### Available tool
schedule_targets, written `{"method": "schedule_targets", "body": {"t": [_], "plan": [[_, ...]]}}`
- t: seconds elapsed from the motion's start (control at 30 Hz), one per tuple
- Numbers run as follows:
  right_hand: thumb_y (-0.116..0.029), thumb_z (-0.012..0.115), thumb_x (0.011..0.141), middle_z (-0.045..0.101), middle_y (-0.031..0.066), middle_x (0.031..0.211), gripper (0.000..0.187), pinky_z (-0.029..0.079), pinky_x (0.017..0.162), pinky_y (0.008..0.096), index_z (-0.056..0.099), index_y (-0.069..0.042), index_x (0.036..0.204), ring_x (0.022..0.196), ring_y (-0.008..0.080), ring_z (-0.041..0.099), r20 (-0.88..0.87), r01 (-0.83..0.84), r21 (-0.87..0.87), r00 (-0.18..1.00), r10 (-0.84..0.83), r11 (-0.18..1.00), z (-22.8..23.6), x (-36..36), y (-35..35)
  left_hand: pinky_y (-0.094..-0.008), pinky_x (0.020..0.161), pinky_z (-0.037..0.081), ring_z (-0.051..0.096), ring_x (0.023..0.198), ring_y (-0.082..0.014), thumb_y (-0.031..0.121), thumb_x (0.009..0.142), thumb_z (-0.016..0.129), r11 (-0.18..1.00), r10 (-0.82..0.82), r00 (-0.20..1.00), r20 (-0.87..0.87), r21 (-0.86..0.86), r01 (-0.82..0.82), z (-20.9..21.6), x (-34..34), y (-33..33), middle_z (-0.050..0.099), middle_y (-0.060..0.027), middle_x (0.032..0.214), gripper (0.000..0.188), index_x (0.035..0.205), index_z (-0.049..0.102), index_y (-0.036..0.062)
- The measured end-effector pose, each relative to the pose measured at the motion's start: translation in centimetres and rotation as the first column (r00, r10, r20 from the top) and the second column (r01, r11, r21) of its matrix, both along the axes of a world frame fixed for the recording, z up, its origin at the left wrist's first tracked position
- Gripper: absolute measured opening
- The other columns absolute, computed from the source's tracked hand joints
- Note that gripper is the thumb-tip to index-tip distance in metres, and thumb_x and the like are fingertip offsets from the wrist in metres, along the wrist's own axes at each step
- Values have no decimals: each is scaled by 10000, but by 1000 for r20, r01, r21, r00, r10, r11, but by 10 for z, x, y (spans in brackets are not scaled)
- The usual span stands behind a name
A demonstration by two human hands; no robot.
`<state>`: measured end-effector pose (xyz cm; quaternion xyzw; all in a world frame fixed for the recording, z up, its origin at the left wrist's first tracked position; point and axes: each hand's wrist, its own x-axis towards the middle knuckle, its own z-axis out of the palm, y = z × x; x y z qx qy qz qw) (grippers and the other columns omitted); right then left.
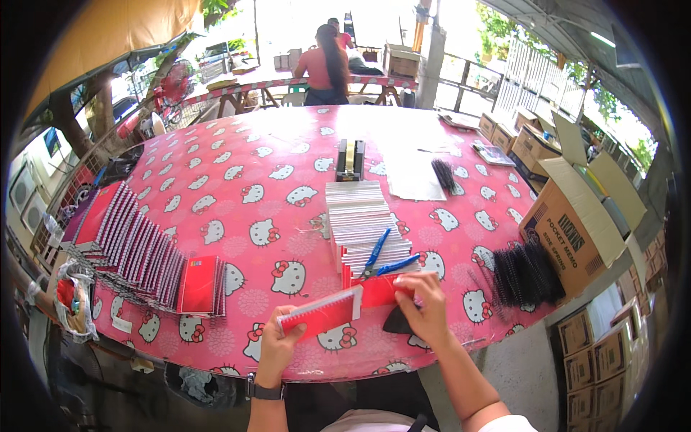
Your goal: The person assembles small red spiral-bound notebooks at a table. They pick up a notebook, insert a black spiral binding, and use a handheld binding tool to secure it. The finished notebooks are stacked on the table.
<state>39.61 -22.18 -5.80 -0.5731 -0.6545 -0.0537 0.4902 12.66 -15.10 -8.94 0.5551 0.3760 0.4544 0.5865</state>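
Red notebook (pixel 322 315) pinched in left hand (pixel 276 348); right hand (pixel 425 311) fingers closed on black coil (pixel 397 321). Binding step underway; next needs coil aligned with holes. Pliers (pixel 381 259) near.

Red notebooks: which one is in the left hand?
The red notebook at the table's near edge, gripped by the left hand; the others sit stacked at left.

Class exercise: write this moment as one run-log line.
left hand: holds red notebook | right hand: on red cover | blue-handled pliers atop stack | black coils right
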Motion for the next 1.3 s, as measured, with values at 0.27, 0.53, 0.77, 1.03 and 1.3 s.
{"method": "schedule_targets", "body": {"t": [0.27, 0.53, 0.77, 1.03, 1.3], "plan": [[-83, 727, 817, 634, 83, 1097, 413, 464, 910, 299, 543, -29, 1182, 1039, 158, 589, -726, -589, -189, 623, 292, 786, -38, -56, -18, -235, 748, 456, 538, 831, -84, 8, 806, 702, 979, -75, 997, 6, 190, 73, -11, -8, -19, 561, -8, 930, 240, 991, 554, 46], [-138, 609, 921, 613, 52, 928, 250, 477, 777, 233, 521, -19, 1121, 837, 95, 569, -904, -440, -8, 387, 181, 898, -50, -104, -15, -263, 828, 473, 542, 934, -131, -74, 767, 683, 997, 61, 985, 160, -61, -52, -27, 10, -44, 536, -51, 990, 369, 1061, 503, 55], [-107, 568, 937, 607, 55, 940, 209, 485, 744, 233, 520, -13, 1117, 855, 86, 576, -854, -386, -49, 495, 162, 921, -55, -100, -13, -409, 1074, 303, 410, 1261, -298, 41, 729, 686, 581, 540, 735, -410, 813, 27, 29, 25, -75, 467, -169, 1324, 576, 1280, 515, 47], [-194, 685, 843, 581, 106, 1098, 371, 448, 867, 361, 534, -53, 1151, 1015, 225, 557, -512, -48, -75, 859, 3, 996, -37, -33, -40, -332, 792, 422, 617, 893, -177, -27, 728, 618, 571, 348, 788, -507, 782, 250, 10, 41, -50, 669, -6, 992, 410, 1098, 671, 142], [-190, 795, 641, 504, 161, 1232, 508, 387, 968, 465, 623, -167, 1118, 1180, 349, 462, 5, -7, -489, 1000, 11, 872, -42, 22, -84, -344, 794, 422, 598, 881, -198, -29, 708, 630, 562, 380, 808, -450, 807, 185, 8, 52, -52, 658, -4, 974, 388, 1052, 698, 139]]}}
